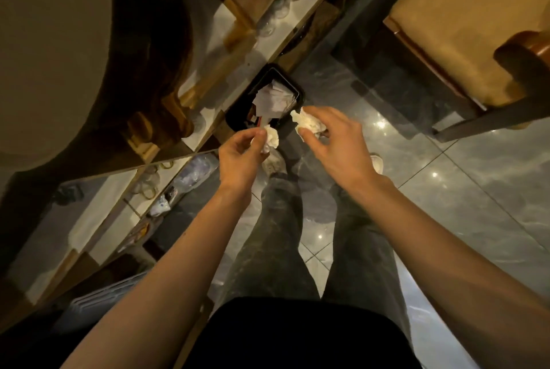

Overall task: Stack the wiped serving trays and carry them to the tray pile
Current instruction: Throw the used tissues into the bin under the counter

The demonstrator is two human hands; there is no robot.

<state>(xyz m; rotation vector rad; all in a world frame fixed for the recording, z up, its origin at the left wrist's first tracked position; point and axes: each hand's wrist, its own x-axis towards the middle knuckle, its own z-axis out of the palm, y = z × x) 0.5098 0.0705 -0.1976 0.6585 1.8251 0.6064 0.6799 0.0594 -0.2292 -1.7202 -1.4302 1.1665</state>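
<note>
Hands hover over the floor, each pinching a crumpled tissue: left hand (241,157) on one wad (271,138), right hand (333,136) on another (306,121). Black bin (238,114) sits just beyond the fingertips, nearer the left. No serving trays are visible.

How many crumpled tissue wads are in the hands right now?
2: one tissue wad in the left hand, one in the right hand. The bin below may hide more.
</note>
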